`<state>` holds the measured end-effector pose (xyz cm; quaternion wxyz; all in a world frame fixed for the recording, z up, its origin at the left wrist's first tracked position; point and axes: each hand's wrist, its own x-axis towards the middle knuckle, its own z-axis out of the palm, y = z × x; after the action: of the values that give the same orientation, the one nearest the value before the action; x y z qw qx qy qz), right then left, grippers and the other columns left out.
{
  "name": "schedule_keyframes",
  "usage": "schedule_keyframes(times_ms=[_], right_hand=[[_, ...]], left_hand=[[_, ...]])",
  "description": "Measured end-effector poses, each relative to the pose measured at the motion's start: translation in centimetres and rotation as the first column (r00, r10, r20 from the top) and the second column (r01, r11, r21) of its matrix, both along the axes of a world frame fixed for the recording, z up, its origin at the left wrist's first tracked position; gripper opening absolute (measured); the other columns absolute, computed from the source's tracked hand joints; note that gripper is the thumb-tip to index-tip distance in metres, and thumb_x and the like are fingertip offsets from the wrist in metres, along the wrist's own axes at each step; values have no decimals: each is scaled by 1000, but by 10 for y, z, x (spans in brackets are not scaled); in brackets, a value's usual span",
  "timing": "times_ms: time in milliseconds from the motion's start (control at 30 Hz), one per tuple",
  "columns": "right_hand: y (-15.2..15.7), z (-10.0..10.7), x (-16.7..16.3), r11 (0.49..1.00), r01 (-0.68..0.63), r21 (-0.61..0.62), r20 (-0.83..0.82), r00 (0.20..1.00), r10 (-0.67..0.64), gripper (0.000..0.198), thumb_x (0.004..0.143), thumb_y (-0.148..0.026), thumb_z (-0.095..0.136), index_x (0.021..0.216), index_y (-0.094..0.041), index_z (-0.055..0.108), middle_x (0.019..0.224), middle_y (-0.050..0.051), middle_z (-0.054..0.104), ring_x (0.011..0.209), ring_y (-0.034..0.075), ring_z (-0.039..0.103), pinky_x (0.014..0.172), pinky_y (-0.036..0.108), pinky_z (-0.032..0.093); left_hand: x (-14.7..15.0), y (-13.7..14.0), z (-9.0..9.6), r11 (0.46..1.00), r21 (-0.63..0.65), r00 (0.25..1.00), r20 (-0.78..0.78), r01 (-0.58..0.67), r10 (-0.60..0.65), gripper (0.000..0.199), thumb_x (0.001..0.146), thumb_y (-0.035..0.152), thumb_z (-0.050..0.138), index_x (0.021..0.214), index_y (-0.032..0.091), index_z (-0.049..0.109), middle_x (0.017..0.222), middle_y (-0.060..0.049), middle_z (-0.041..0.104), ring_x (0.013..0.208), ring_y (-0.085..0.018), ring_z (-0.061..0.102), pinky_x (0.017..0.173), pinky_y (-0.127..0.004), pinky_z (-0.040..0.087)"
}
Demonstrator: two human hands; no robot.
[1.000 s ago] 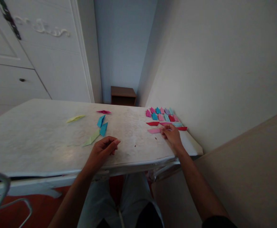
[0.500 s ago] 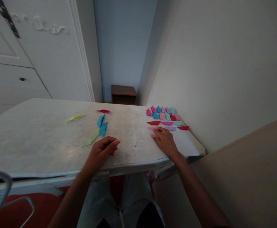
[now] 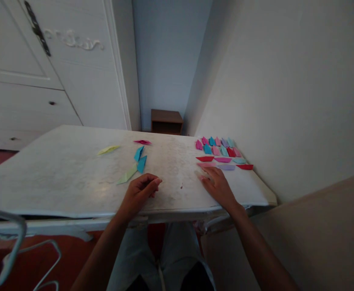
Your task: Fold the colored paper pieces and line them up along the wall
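My right hand (image 3: 217,188) is at the right side of the table, fingers apart. Its fingertips are at the near edge of a pale pink folded paper boat (image 3: 205,164); whether they touch it I cannot tell. Beside that boat lie a lilac paper boat (image 3: 226,167) and a red one (image 3: 245,166). My left hand (image 3: 142,190) rests over the table's front part with fingers curled and thumb against the index finger; nothing shows in it. Just beyond it lie a pale green paper boat (image 3: 128,174) and two blue ones, one being the nearer blue boat (image 3: 142,164).
Several more folded papers (image 3: 216,150) stand in rows at the table's far right, by the wall. A yellow paper boat (image 3: 108,150) and a magenta one (image 3: 142,142) lie left of centre on the white table (image 3: 73,173). Bent white metal tubing (image 3: 20,234) shows at lower left.
The view has turned left, so everything appears further right. My right fingers have drawn back slightly from the pale pink boat, showing more of it. My left hand keeps its curled pose.
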<state>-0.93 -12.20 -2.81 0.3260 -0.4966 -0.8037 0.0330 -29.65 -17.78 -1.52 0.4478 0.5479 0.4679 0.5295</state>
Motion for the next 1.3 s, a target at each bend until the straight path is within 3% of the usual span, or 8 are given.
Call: schedule_keyframes(times_ms=[200,367,467,533,833,1033,1167,1300], right_hand=[[-2,1,-6,978,-132,-162,-125,986,112,30,89,-40,53,102,-20,71,96,9,72,90,23,66,86,39,52],[2,-2,0,966,-105,-235,-217,975,53,32,86,-47,55,94,-21,73,97,8,75,90,25,69,81,38,55],[3,-4,2,964,-94,-247,-223,974,38,34,83,-50,58,93,-22,74,96,8,75,90,26,69,81,40,55],[4,-6,3,964,-90,-250,-233,972,30,34,81,-51,59,92,-23,75,95,7,75,89,27,69,81,41,55],[-1,-2,5,954,-95,-284,-265,964,17,36,80,-53,60,92,-23,75,98,8,75,91,27,69,83,42,55],[0,-3,5,953,-107,-282,-286,958,23,35,79,-53,61,91,-22,75,96,8,75,88,27,69,81,41,56],[0,-3,5,956,-115,-271,-277,960,37,34,81,-50,60,93,-22,74,97,8,75,89,26,69,82,40,55],[-3,-2,4,957,-117,-264,-296,954,35,32,82,-47,59,93,-21,74,97,7,75,89,25,69,82,39,55]], left_hand=[[-6,-9,-2,954,205,954,-159,-221,255,25,86,39,58,74,17,63,63,1,56,56,-11,50,54,-22,42],[-43,-10,1,838,404,638,-547,-367,543,25,83,34,62,102,18,67,94,-8,65,83,-20,59,79,-32,47],[-69,-6,4,868,326,455,-751,-375,479,35,76,40,71,104,18,69,107,-13,64,100,-29,57,91,-41,44],[-81,-3,8,909,244,427,-821,-337,379,26,76,39,70,92,18,72,102,-13,66,99,-31,57,91,-43,43],[-103,-9,16,914,134,589,-727,-382,352,9,74,26,64,78,18,64,78,-4,66,75,-20,61,69,-30,45],[-92,-30,26,962,-68,940,-242,-264,241,30,73,38,70,90,14,67,66,-2,68,59,-15,61,56,-25,46],[-64,-39,37,983,-104,988,19,-149,152,36,73,37,73,99,12,69,71,-6,72,61,-15,64,59,-27,50],[-34,-37,37,991,-100,994,61,-84,90,40,73,37,74,104,13,67,72,-6,73,65,-17,68,60,-28,52]])
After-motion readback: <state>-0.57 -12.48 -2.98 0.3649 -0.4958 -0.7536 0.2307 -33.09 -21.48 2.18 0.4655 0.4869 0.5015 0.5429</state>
